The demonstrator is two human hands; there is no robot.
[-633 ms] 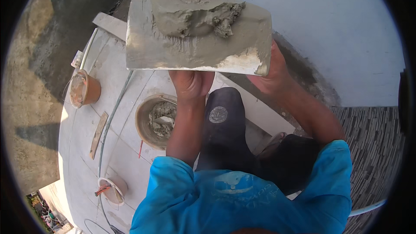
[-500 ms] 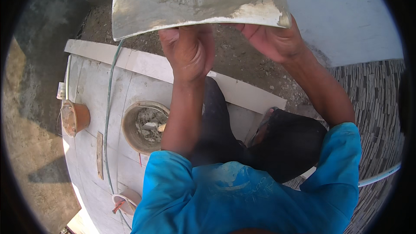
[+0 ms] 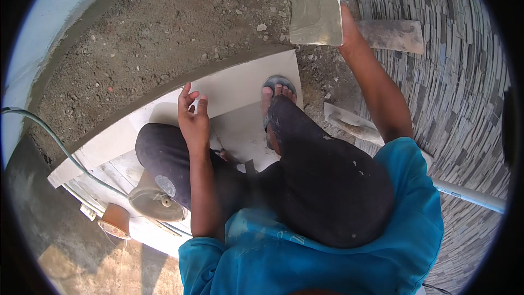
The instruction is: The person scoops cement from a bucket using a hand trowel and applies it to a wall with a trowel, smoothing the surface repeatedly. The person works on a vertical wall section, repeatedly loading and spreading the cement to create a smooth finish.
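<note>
My right hand (image 3: 347, 33) grips a rectangular board (image 3: 314, 8) at the top right, its face smeared with grey mortar and its upper part out of frame. A flat dusty slab (image 3: 390, 35) lies just right of that hand. My left hand (image 3: 194, 120) is raised beside my left knee, empty, fingers apart and loosely curled, over a long pale tile ledge (image 3: 229, 84). Below the right hand, beside my sandalled foot (image 3: 275, 90), lies a trowel-like tool with a rounded handle (image 3: 352, 128).
Rubbly bare ground (image 3: 120, 54) borders a pale wall (image 3: 33, 33). A hose (image 3: 54, 134), an orange bucket (image 3: 114, 218) and a round grey container (image 3: 153, 202) are at lower left. A pipe (image 3: 469, 196) runs along the striped stone surface (image 3: 447, 76) at right.
My view has swung to the right. The board has moved from both hands into my right hand alone, turned lengthwise at the top right. My left hand has let go and dropped lower.
</note>
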